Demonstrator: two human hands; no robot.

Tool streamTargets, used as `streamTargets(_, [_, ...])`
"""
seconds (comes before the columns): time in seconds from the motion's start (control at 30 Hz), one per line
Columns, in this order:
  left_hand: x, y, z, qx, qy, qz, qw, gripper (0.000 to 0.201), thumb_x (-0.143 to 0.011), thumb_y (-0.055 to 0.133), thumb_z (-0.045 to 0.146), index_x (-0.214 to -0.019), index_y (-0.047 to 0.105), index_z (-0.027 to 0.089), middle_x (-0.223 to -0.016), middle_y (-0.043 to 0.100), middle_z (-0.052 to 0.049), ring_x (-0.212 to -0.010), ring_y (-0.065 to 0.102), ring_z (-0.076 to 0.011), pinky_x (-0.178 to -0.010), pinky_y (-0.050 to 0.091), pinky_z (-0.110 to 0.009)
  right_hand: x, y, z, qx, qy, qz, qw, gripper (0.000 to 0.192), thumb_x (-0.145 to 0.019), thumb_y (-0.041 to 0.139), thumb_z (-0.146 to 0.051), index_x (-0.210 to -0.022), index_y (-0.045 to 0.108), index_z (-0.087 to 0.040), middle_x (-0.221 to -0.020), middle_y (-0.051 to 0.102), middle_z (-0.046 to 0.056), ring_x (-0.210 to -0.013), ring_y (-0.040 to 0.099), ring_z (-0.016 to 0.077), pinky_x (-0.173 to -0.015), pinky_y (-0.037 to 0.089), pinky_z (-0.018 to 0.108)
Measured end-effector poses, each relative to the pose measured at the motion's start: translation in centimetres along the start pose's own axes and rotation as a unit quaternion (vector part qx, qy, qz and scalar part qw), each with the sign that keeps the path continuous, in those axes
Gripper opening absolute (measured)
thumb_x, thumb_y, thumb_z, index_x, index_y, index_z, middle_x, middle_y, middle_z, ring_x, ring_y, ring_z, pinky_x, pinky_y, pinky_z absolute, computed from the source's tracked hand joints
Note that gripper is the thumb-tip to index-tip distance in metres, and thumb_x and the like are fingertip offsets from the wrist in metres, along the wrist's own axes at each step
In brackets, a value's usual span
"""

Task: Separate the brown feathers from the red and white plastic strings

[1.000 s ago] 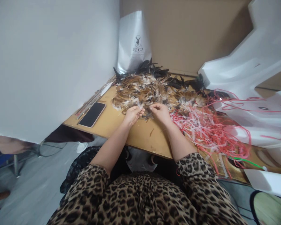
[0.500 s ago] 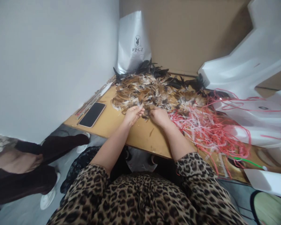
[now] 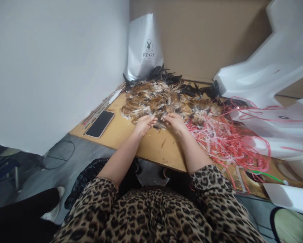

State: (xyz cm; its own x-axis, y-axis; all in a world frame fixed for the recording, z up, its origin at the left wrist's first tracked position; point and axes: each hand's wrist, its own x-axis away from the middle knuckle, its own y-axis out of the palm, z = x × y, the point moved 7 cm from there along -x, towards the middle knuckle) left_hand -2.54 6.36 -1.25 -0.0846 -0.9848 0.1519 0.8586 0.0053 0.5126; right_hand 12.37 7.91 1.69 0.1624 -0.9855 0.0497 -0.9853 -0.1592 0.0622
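My left hand (image 3: 145,125) is closed in a pinch at the near edge of a pile of brown, cream and dark feathers (image 3: 153,98). Pale feather fluff shows at its fingertips. A short way to the right, my right hand (image 3: 175,122) pinches too, with a small whitish feather tip at its fingers. Both hands face each other just above the table (image 3: 153,148). Dark tufts lie between and below them; the exact ends held are too small to make out.
A black phone (image 3: 100,124) lies left of the feathers. Tangled red and white strips (image 3: 224,141) spread at the right, beside white moulded pieces (image 3: 262,74). Behind stands a silver bag (image 3: 143,47). A person's leg (image 3: 27,206) shows at lower left.
My right hand has turned from a curled fist over the feathers to a pinch with fingertips towards the left hand. My left hand stays nearly still. The other person has moved leftwards.
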Motion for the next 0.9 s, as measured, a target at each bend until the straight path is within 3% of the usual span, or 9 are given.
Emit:
streamTargets(0.47, [0.4, 1.0, -0.4, -0.059, -0.012, -0.05, 0.997, 0.019, -0.068, 0.07, 0.024, -0.077, 0.064, 0.008, -0.074, 0.069, -0.006, -0.054, 0.06, -0.005, -0.048, 0.042, -0.013, 0.4, 2.1, 0.8, -0.077, 0.005, -0.015, 0.997, 0.036, -0.052, 0.077, -0.04, -0.063, 0.052, -0.018, -0.04, 0.044, -0.008, -0.036, 0.033, 0.0049, -0.039, 0.022, 0.02])
streamTargets(0.9, [0.7, 1.3, -0.2, -0.106, 0.001, -0.045, 0.993, 0.02, -0.065, 0.073, 0.025, -0.07, 0.063, 0.008, -0.067, 0.066, -0.006, -0.051, 0.057, -0.0056, -0.046, 0.041, -0.015, 0.6, 1.8, 0.1, -0.008, -0.011, 0.004, 1.0, 0.03, -0.055, 0.073, -0.042, -0.062, 0.057, -0.016, -0.046, 0.051, -0.005, -0.04, 0.037, 0.0061, -0.042, 0.027, 0.021])
